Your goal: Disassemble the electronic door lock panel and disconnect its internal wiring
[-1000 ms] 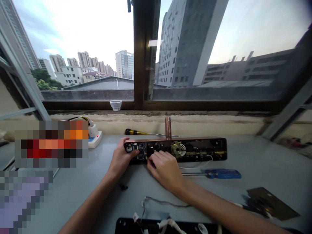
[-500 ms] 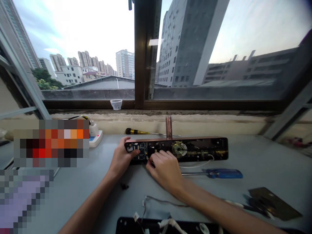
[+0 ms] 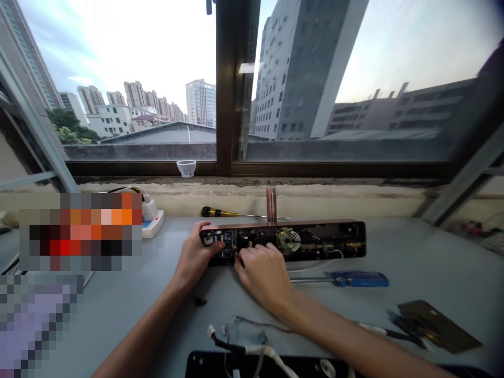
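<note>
A long, dark open housing (image 3: 315,249), which looks like a door lock panel, lies across the table. It holds a blue circuit board (image 3: 228,244) and a round brass-coloured mechanism (image 3: 286,240). A copper-coloured bar (image 3: 271,206) sticks out behind it. My left hand (image 3: 200,249) grips the left end, thumb on the board and fingers behind the back edge. At the board's right side, my right hand (image 3: 262,268) is closed with its fingertips bunched inside the housing. What they pinch is hidden. A white wire (image 3: 318,268) loops out of the housing's front.
A blue-handled screwdriver (image 3: 358,279) lies in front, a yellow-black one (image 3: 220,212) behind. Nearest me, a black panel (image 3: 200,365) carries a cable bundle (image 3: 268,350). A dark plate (image 3: 441,325) lies right. Left are a power strip (image 3: 154,227) and blurred-out items. A clear cup (image 3: 186,168) stands on the sill.
The cable bundle on the near panel has shifted, its white connector now further left and higher. Both hands keep nearly the same place on the housing. The whole view has moved slightly.
</note>
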`<state>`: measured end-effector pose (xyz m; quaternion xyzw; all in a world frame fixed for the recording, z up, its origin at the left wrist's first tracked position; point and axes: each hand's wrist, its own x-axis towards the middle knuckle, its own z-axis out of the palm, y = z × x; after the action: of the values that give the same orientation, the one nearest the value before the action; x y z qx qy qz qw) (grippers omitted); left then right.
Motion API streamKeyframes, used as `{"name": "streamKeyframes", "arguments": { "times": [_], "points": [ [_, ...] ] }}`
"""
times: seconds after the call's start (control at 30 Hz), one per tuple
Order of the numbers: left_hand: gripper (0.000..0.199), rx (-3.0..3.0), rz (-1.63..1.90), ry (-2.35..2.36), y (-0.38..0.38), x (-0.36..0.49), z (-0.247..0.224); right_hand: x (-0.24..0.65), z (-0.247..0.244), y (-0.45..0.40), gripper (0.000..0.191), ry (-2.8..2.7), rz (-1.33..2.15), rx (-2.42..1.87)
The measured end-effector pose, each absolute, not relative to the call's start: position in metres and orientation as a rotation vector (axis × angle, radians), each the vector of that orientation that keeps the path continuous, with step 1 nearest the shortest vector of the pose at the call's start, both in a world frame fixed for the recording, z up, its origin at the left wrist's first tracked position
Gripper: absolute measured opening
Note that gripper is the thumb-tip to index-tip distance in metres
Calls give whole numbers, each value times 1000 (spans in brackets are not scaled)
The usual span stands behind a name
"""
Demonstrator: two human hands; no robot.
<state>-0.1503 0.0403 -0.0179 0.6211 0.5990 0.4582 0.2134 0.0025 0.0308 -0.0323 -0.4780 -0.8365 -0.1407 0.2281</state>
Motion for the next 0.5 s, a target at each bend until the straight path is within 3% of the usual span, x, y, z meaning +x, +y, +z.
{"name": "streamKeyframes", "arguments": {
  "times": [0.5],
  "points": [
    [34, 1737, 1241, 1547, 49, -159, -23, -5, -32, 30, 12, -2273, -290, -1359]
  ]
}}
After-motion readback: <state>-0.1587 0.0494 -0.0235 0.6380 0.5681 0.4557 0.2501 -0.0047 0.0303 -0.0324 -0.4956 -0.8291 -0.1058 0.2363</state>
